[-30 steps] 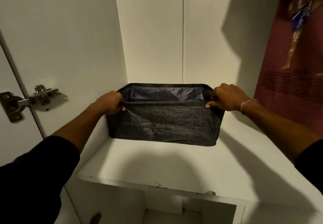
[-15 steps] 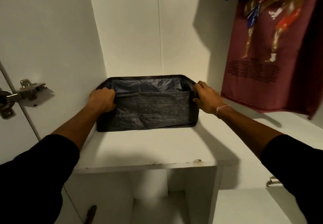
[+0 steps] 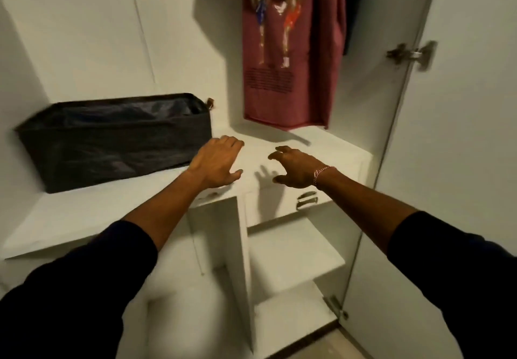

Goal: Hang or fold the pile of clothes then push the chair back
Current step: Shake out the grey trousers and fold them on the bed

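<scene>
Maroon printed shirt [image 3: 282,78] hangs far right, its top cut off. I see my left hand [image 3: 216,164] and right hand [image 3: 296,169] released, fingers spread, holding nothing. Dark fabric bin [image 3: 117,145], blurred, sits far left on the white shelf [image 3: 84,213]; its contents possibly cloth.

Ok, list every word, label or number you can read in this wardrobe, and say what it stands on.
No text can be read.
Maroon T-shirt: a block of dark printed lines under the figure graphic, too small and blurred to read.
Black fabric bin: no lettering shows.
Wardrobe door and shelf: plain white, no marks.
</scene>
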Motion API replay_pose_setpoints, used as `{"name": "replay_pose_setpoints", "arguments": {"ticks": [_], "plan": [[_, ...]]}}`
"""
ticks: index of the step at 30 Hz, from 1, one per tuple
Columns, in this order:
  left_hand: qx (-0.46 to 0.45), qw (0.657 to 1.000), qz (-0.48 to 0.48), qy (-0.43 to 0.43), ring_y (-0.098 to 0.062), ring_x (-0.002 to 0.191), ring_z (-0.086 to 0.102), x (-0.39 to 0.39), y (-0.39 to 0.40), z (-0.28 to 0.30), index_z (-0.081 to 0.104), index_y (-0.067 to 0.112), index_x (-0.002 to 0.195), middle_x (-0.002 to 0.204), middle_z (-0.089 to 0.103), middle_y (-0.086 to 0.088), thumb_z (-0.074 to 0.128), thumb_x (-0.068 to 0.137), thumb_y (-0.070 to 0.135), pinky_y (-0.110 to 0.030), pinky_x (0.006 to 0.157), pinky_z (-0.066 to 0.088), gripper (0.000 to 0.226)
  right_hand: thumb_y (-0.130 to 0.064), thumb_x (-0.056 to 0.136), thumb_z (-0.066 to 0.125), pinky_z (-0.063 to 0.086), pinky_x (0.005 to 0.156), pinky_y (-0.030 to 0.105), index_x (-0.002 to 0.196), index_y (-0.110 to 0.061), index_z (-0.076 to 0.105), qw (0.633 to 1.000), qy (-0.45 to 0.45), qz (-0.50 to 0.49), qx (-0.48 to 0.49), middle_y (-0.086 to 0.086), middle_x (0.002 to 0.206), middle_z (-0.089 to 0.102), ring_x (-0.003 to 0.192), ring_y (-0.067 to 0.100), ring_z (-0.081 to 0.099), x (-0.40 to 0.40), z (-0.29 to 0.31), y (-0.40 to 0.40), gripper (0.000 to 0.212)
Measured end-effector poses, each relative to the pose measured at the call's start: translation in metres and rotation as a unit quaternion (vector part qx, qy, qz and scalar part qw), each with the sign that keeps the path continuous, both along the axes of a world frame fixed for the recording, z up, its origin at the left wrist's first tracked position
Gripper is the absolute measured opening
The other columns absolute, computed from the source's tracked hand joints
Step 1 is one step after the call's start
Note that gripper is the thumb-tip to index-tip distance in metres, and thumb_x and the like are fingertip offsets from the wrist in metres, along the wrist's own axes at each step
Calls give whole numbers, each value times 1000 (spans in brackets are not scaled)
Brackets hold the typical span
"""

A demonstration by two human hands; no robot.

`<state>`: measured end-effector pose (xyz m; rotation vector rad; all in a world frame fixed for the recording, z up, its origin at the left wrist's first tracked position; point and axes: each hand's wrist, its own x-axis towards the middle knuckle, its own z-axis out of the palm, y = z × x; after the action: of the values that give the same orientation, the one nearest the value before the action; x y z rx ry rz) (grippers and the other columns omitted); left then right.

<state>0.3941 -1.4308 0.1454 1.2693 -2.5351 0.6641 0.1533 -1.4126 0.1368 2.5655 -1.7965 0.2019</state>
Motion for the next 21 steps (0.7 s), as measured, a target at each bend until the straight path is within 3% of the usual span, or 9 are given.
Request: {"name": "replay_pose_setpoints", "arguments": {"ticks": [4,11,14,21], "plan": [[99,992,-83,5,-29,126,49,-116,47,-46,46,11,140,139,53,-10,65,87,48,-41,102,41,68,-32,93,70,39,112,41,150,-14,39,996,-2,-72,52,10,153,43,137,30,44,-96,-41,82,67],[217,951,-221,3,-25,131,46,-301,146,-111,43,15,143,143,50,-8,66,88,48,-37,104,41,69,-32,94,68,41,106,39,150,-15,38,962,-6,-246,118,12,143,52,133,30,46,-248,-102,240,66],[224,932,-282,-26,-25,132,46,-375,185,-126,40,13,146,147,48,-7,64,89,50,-38,106,42,72,-30,95,66,45,102,39,149,-17,40,938,-16,-321,129,10,133,61,128,28,51,-304,-117,307,61],[228,868,-435,-77,-25,128,50,-543,298,-144,43,15,143,144,52,-6,66,89,50,-39,103,47,69,-25,94,68,45,98,39,148,-15,42,862,-51,-485,141,14,136,59,124,33,55,-410,-137,468,61]]}}
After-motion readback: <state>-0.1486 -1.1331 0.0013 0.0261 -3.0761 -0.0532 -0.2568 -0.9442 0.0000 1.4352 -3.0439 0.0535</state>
